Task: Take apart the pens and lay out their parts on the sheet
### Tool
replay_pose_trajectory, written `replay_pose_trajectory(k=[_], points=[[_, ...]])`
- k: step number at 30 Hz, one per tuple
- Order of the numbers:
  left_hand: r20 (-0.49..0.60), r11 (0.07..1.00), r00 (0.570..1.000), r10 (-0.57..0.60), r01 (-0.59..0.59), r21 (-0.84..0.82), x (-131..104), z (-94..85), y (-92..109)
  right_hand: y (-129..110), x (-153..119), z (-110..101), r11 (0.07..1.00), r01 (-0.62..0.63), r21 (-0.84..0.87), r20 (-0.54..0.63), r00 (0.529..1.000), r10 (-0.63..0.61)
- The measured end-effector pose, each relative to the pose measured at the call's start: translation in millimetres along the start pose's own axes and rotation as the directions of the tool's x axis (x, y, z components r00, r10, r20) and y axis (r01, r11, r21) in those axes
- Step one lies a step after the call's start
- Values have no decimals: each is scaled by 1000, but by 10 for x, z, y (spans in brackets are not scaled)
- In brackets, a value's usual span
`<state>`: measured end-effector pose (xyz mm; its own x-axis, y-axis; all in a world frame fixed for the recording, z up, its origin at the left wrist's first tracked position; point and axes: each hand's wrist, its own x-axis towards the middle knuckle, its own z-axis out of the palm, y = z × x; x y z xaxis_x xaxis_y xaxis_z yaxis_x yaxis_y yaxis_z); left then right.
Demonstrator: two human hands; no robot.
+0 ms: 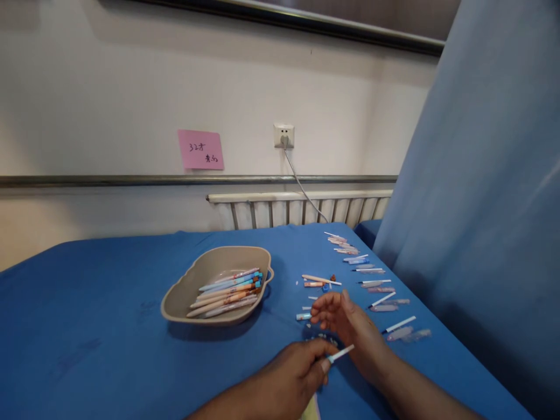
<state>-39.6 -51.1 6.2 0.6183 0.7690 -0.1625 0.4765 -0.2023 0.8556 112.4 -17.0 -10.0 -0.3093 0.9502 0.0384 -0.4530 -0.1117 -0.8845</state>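
One partly hidden white stick [343, 353] sits pinched in left hand [303, 367], right hand [353, 325] unclenched.

Your stick [342, 353] looks like smooth plastic, your basket [203, 265] dull plastic, your sheet [109, 280] matt cloth, the note [201, 150] paper.

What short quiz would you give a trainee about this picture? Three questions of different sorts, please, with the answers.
1. Which hand holds the raised white stick?
2. True or false: several pens lie inside the taupe basin.
3. Fill in the colour: the handwritten note on the wall is ____.

Key:
1. The left hand.
2. True.
3. Pink.
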Motion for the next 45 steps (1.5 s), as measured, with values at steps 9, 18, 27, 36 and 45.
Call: replay_pose_trajectory(k=[9,18,27,36,45], points=[[13,997,1000,-14,15,-75,22,32,-17,51,-48,94,1000,23,-1,17,1000,-23],[-50,854,982,-184,134,-502,165,-32,-117,-125,54,-125,989,105,99,-61,993,-100],[-91,563,937,-338,123,-817,210,-354,-217,-104,232,-404,979,82,-188,-268,954,-131],[97,466,973,-212,187,-865,166,-261,-231,107,99,-170,912,148,-383,2,987,-160],[186,499,965,-183,254,-829,164,-229,-216,160,121,-169,937,75,-341,-47,994,-96]])
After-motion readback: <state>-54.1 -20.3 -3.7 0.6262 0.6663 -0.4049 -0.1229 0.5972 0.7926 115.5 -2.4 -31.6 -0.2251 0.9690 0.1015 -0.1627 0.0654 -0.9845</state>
